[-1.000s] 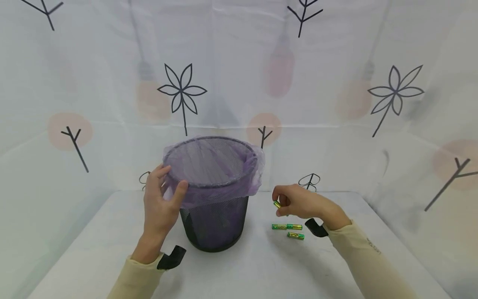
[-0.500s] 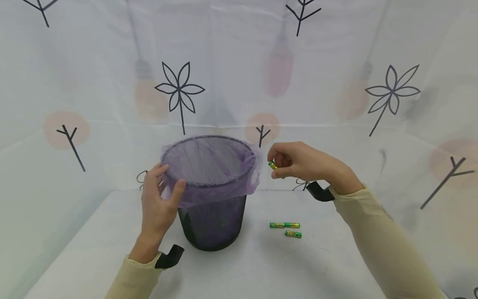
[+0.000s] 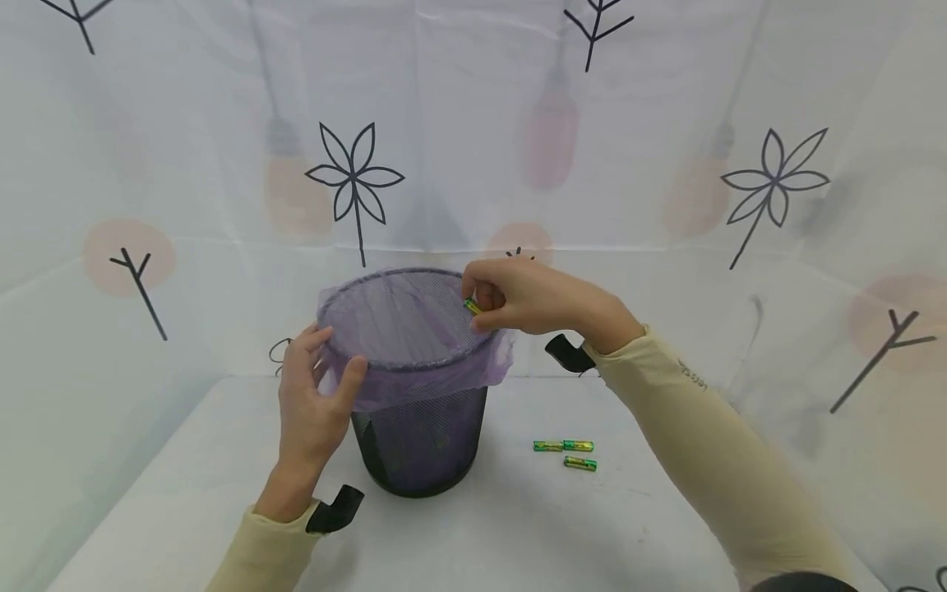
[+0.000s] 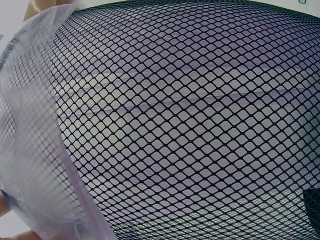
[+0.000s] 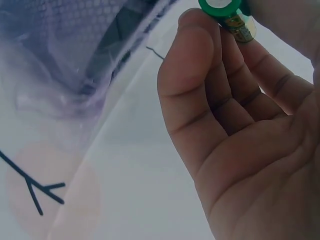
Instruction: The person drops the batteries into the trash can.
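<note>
A black mesh wastebasket [image 3: 432, 444] stands upright on the white table, lined with a thin purple plastic bag [image 3: 425, 386] folded over its rim. My left hand [image 3: 316, 415] holds it by the left side of the rim, thumb at the front and fingers curved around the outside. Between thumb and fingertips my right hand [image 3: 536, 296] pinches a small green and gold battery [image 3: 472, 307], over the right part of the basket's rim. One end of that battery [image 5: 220, 7] shows in the right wrist view. The left wrist view is filled by the mesh wall [image 4: 190, 125].
Three more green and gold batteries lie to the right of the basket: two end to end [image 3: 548, 446] and one battery [image 3: 580, 464] just in front. Behind the table [image 3: 518, 526] hangs a white cloth [image 3: 459, 197] printed with flowers and twigs.
My right hand has lifted the battery from near the table, then carried it left to above the basket's rim. The left hand stays in place on the basket.
</note>
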{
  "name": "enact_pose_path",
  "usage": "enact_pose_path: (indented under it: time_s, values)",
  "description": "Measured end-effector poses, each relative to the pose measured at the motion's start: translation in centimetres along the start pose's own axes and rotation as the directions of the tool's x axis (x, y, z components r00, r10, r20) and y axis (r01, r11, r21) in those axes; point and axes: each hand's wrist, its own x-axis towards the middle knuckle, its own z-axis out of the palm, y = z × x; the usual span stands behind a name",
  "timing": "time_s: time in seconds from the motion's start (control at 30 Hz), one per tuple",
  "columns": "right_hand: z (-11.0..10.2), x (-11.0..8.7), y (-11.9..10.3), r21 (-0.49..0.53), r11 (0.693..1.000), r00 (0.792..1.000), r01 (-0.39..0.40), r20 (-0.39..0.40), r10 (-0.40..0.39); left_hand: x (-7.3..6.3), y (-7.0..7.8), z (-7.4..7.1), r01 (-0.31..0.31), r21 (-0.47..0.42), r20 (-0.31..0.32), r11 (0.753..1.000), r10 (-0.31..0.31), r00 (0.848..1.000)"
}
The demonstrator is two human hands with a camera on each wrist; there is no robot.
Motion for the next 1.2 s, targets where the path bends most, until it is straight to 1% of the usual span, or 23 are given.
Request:
enact_pose_path:
  time_s: [0.27,0.43,0.57,0.8,1.07,1.2]
  values:
    - [1.7,2.4,-0.1,-0.015,1.000,0.999,-0.027,0.029,0.028,0.0,0.1,-0.1,0.002,0.005,-0.007,1.000,-0.002,1.000]
    - [2.6,3.5,0.2,-0.022,0.997,0.996,-0.068,0.051,0.069,0.1,0.1,-0.1,0.009,0.005,-0.005,1.000,-0.009,1.000]
    - [3.2,4.1,0.4,-0.010,0.996,0.995,-0.085,0.059,0.086,0.1,0.1,-0.1,0.007,0.002,-0.001,1.000,-0.007,1.000]
    - [4.2,5.0,0.7,-0.023,0.996,0.992,-0.091,0.089,0.092,0.1,-0.2,0.0,0.008,0.010,-0.004,1.000,-0.008,1.000]
    - [4.7,5.6,0.7,-0.075,0.993,0.993,-0.089,0.069,0.094,0.1,-0.1,0.0,0.013,0.011,-0.001,1.000,-0.013,1.000]
    - [4.9,5.8,0.8,-0.067,0.993,0.993,-0.101,0.062,0.105,0.0,0.0,0.0,0.008,0.006,0.001,1.000,-0.008,1.000]
